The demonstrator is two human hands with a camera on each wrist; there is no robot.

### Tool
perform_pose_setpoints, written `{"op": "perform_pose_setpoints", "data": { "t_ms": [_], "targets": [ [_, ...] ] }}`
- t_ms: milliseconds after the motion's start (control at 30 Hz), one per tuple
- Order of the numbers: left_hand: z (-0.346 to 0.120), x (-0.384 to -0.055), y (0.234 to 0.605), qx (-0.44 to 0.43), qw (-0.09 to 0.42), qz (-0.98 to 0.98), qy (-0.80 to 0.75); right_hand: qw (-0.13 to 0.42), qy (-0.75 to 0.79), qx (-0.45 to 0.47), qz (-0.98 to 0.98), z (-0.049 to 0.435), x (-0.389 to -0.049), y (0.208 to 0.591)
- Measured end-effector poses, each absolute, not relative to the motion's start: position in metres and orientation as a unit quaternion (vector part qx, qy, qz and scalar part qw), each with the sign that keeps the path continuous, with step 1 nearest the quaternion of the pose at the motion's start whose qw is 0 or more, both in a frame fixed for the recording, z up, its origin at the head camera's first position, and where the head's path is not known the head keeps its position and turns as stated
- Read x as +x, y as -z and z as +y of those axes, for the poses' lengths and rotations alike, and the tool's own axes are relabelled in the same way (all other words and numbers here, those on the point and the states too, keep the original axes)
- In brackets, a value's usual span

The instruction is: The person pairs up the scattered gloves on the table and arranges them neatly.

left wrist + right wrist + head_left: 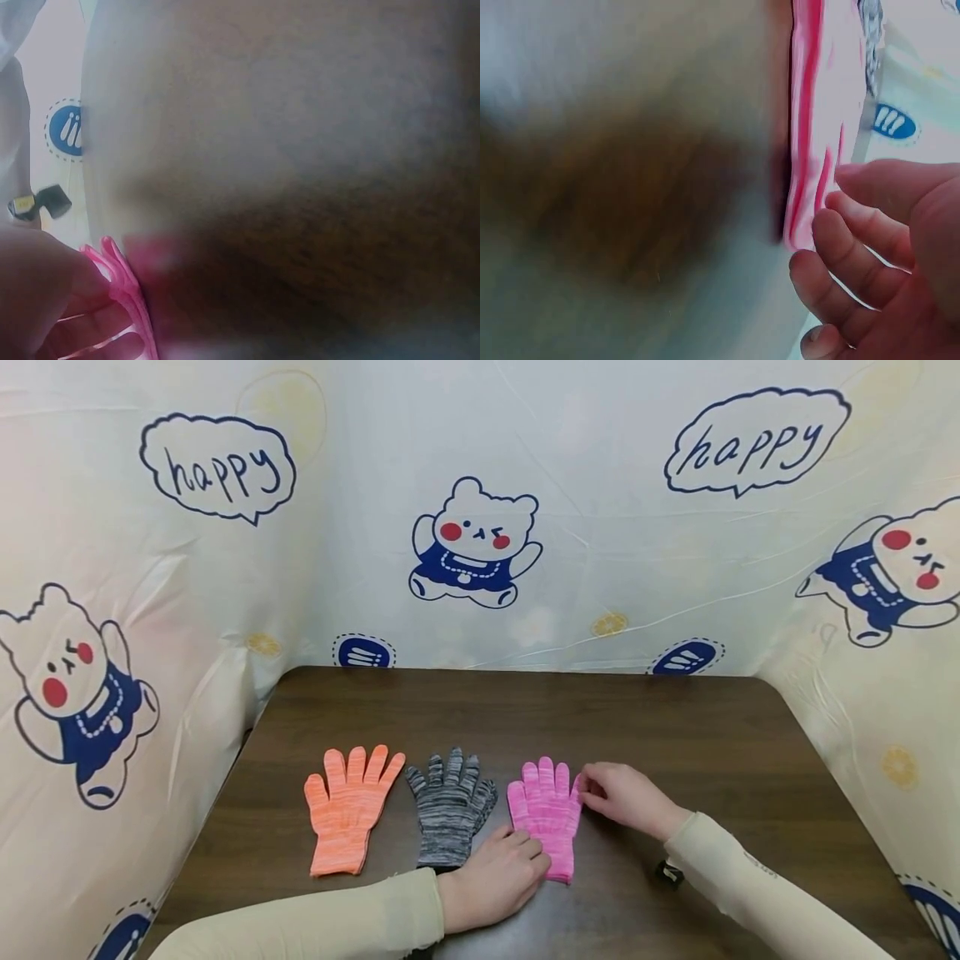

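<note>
A pink glove [551, 814] lies flat on the table with its fingers pointing away and its cuff toward me. My left hand [501, 875] rests at its lower left edge, fingertips on the knit near the cuff. In the left wrist view those fingers [97, 330] lie against the pink fabric [133, 300]. On the other side, my right hand [630, 795] touches the outer right finger of the glove. The right wrist view shows the right thumb [885, 184] against the pink knit [817, 127], the other fingers loosely bent beside its edge.
Left of the pink glove lie a grey-black striped glove [450, 810] and an orange glove [348, 818], in a row on the dark wooden table [675, 718]. My left forearm [322, 918] crosses in front of them. A printed curtain [600, 552] encloses the table's back and sides.
</note>
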State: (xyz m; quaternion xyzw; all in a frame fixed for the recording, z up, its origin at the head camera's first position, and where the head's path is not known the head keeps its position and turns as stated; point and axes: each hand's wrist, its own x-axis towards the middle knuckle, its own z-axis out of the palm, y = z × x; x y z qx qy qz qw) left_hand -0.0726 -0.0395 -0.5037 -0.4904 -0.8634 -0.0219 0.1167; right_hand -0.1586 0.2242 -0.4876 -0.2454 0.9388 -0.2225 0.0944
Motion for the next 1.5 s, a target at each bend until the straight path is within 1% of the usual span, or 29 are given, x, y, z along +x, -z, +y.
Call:
{"op": "perform_pose_setpoints", "data": {
  "t_ms": [200, 300, 533, 733, 900, 1133, 1267, 1500],
  "targets": [
    [-0.039, -0.074, 0.503, -0.491, 0.124, -0.862, 0.022, 0.093, 0.233, -0.310, 0.917, 0.219, -0.140, 0.487],
    [-0.039, -0.074, 0.503, -0.493, 0.127, -0.860, 0.025, 0.083, 0.231, -0.335, 0.910, 0.215, -0.133, 0.487],
    [-0.038, -0.077, 0.501, -0.494, 0.111, -0.862, 0.035, 0.080, 0.239, -0.361, 0.898, 0.208, -0.121, 0.490],
    [-0.038, -0.091, 0.491, -0.478, 0.096, -0.872, 0.044, 0.074, 0.240, -0.360, 0.899, 0.208, -0.117, 0.493],
    [-0.035, -0.115, 0.480, -0.449, 0.080, -0.888, 0.056, 0.088, 0.248, -0.346, 0.900, 0.208, -0.116, 0.493],
    [-0.026, -0.148, 0.477, -0.425, 0.043, -0.902, 0.054, 0.094, 0.254, -0.340, 0.901, 0.209, -0.114, 0.496],
    [-0.020, -0.157, 0.478, -0.424, 0.027, -0.904, 0.041, 0.096, 0.254, -0.339, 0.901, 0.208, -0.114, 0.498],
    [-0.014, -0.163, 0.485, -0.407, 0.002, -0.913, 0.017, 0.094, 0.249, -0.343, 0.901, 0.206, -0.115, 0.498]
  ]
}}
